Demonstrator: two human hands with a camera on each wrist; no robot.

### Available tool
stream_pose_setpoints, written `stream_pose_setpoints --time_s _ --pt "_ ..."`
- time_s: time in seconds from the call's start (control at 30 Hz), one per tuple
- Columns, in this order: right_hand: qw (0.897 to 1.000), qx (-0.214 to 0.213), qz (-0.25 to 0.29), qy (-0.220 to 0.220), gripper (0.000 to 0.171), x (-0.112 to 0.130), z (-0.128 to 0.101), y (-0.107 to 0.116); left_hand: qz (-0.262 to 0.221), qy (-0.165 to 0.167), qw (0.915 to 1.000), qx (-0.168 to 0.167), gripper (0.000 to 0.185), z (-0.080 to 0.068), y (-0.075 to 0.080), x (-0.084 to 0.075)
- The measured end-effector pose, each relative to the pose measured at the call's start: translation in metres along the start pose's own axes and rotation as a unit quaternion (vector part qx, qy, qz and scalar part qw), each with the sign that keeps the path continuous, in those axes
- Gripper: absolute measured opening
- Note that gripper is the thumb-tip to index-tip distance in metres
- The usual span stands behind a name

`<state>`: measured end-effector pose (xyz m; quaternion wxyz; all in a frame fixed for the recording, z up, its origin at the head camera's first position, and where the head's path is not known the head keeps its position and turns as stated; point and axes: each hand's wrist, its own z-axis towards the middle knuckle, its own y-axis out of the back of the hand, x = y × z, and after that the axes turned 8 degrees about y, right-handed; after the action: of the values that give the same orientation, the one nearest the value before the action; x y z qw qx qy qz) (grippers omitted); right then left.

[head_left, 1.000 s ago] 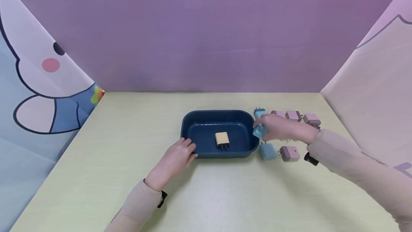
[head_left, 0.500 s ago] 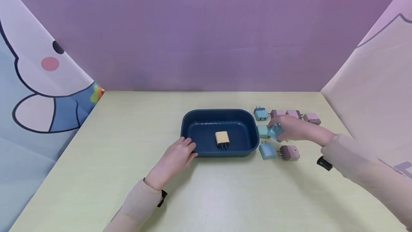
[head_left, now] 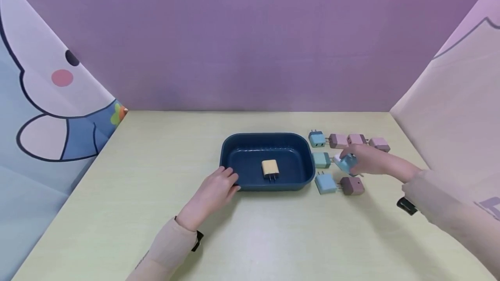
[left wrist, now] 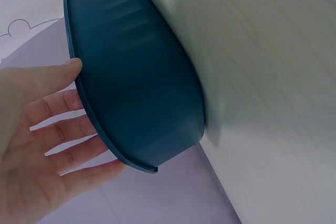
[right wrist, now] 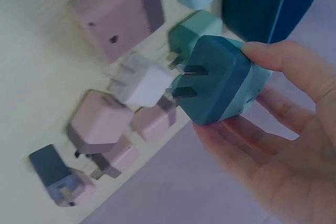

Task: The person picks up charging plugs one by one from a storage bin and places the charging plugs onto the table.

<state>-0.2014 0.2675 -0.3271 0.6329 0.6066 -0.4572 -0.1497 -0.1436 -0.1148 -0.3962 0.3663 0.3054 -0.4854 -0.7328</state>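
A blue two-prong wall charger is pinched between the thumb and fingers of my right hand, prongs pointing away from the palm in the right wrist view. It hangs over the group of chargers, right beside a white charger that it partly covers in the head view. My left hand grips the near left rim of a dark blue tray, thumb outside and fingers behind the rim in the left wrist view. A cream charger lies inside the tray.
Right of the tray sit a blue charger, a teal charger and a light blue charger. Several pink chargers lie along the back, with a mauve-pink one nearer the front. A purple backdrop borders the table.
My right hand has moved right with the blue charger, from the tray's right rim to above the charger group, uncovering the teal charger. The left hand stays on the rim.
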Motion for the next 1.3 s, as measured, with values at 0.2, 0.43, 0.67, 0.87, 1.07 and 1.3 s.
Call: stream_pose_setpoints --time_s 0.2,0.43,0.67,0.87,1.07,1.3 --pt "1.0 -0.011 -0.02 -0.001 0.038 -0.011 -0.008 -0.003 -0.002 0.0 1.0 0.0 0.016 -0.001 0.001 0.0" --pt "1.0 0.003 -0.025 -0.013 0.039 -0.021 -0.017 -0.003 0.007 -0.004 1.0 -0.006 0.016 -0.001 0.0 0.0" --pt "1.0 0.008 -0.001 -0.029 0.036 -0.033 -0.026 -0.007 0.003 -0.002 1.0 -0.002 0.015 -0.001 0.001 0.0" --pt "0.999 0.012 0.0 -0.044 0.036 -0.042 -0.033 -0.01 0.004 -0.001 1.0 -0.001 0.015 -0.001 0.001 -0.001" --pt "0.999 0.01 -0.017 -0.05 0.037 -0.049 -0.038 -0.012 0.005 -0.002 1.0 -0.005 0.015 -0.001 0.001 -0.001" --pt "0.998 0.021 -0.013 -0.064 0.039 -0.056 -0.04 -0.015 0.007 -0.004 0.9999 -0.008 0.015 -0.001 -0.001 0.0"
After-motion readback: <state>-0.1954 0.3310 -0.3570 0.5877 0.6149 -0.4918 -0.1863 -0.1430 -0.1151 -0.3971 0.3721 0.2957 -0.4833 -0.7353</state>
